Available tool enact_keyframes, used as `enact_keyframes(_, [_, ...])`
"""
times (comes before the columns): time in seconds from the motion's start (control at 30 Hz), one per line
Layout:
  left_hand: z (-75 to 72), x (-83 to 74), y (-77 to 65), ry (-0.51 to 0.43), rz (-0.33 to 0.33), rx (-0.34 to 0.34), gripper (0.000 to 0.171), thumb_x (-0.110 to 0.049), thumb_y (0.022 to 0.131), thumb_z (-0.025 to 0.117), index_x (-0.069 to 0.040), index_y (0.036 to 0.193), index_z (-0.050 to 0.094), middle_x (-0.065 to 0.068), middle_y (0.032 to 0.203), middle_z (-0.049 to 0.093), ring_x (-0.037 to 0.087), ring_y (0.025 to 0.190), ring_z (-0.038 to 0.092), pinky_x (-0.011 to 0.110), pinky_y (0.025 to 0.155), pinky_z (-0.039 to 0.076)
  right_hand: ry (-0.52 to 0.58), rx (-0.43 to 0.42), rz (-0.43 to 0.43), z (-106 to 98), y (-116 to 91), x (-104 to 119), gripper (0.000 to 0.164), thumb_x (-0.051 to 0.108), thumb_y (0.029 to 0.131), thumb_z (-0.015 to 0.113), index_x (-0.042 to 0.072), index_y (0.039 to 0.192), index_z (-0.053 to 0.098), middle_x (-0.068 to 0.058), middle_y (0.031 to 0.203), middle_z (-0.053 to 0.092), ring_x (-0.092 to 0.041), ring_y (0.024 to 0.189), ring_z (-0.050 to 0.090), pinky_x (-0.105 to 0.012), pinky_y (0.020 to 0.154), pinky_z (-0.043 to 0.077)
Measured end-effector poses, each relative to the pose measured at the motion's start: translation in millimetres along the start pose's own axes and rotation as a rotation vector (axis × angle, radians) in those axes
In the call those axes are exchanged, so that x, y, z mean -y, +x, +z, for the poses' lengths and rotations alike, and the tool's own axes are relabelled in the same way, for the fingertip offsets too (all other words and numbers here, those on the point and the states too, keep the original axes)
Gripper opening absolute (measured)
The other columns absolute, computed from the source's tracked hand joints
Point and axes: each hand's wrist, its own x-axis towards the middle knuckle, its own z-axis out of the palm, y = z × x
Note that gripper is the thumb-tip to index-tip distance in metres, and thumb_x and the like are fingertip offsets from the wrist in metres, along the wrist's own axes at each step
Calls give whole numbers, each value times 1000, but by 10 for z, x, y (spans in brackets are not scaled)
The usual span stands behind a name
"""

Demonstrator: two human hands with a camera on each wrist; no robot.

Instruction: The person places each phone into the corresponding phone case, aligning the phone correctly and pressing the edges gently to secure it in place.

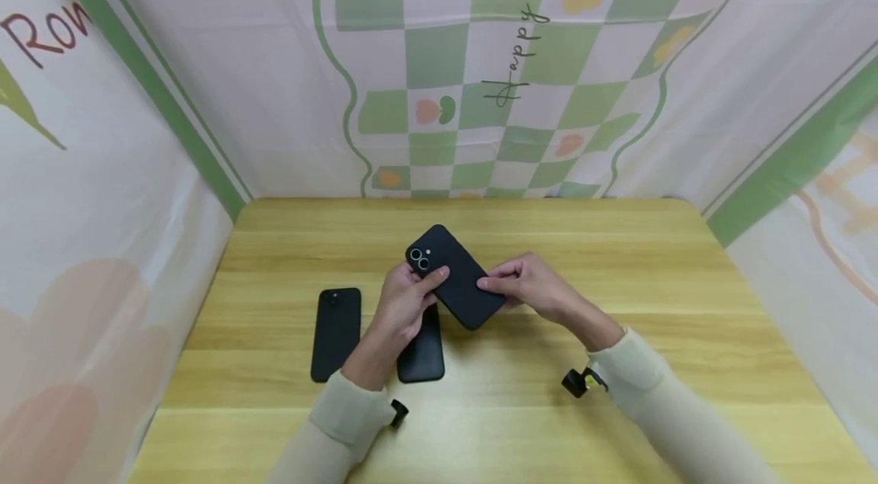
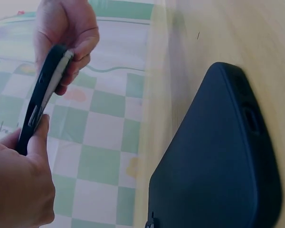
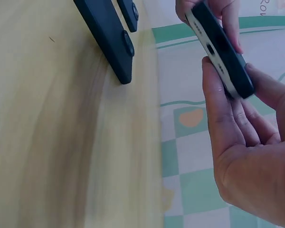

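Observation:
Both hands hold a phone in a black case (image 1: 459, 290) above the table, its camera side up and tilted. My left hand (image 1: 399, 305) grips the camera end, thumb across the back. At the lower right end my right hand (image 1: 535, 286) pinches the corner between thumb and fingers. A pale phone edge (image 2: 59, 76) stands out of the case on the right-hand side in the left wrist view. In the right wrist view the pale end with its port (image 3: 211, 50) shows beside the black case (image 3: 237, 71). How far the case encloses the phone is unclear.
A black phone or phone case (image 1: 421, 354) lies on the wooden table (image 1: 549, 423), partly hidden beneath my left hand. Further left lies another black one (image 1: 336, 335) with a camera area at its top. A patterned cloth (image 1: 439, 57) hangs behind the table.

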Motion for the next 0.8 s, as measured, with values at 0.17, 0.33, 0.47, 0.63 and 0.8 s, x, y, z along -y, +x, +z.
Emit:
enact_keyframes(0.17, [11,3,17,-91,43,-70,38,4,101,68,8,137,60,20,126,73,20,112,73,30,91,61,136,-46,-6,56,-31,-77,26,9,102,72,-15,112,74,-16,93,78,-22,77,78,-39,77,65])
enact_keyframes(0.33, [35,4,32,-174,83,-131,35,6,100,68,9,134,60,13,115,74,18,103,74,29,86,62,271,-103,-4,130,-40,-117,20,10,104,69,-9,105,76,-13,89,78,-21,77,79,-40,81,65])
enact_keyframes(0.47, [43,-3,30,-210,86,-119,38,7,101,66,8,138,58,15,120,73,21,110,73,33,93,61,316,-154,-26,156,-35,-131,21,9,106,65,-8,108,76,-10,90,79,-20,80,79,-38,80,65])
enact_keyframes(0.63, [27,-16,22,-221,87,-98,38,8,101,64,10,138,56,17,123,72,23,113,73,35,95,60,314,-170,-41,158,-19,-115,24,8,106,65,-14,114,73,-10,93,79,-19,81,79,-38,81,65])
enact_keyframes(0.8, [25,-17,8,-236,86,-96,37,9,100,64,10,136,56,14,117,72,22,110,73,35,94,61,281,-180,-46,147,-12,-82,29,8,105,66,-18,117,70,-11,95,78,-19,79,78,-36,79,65])
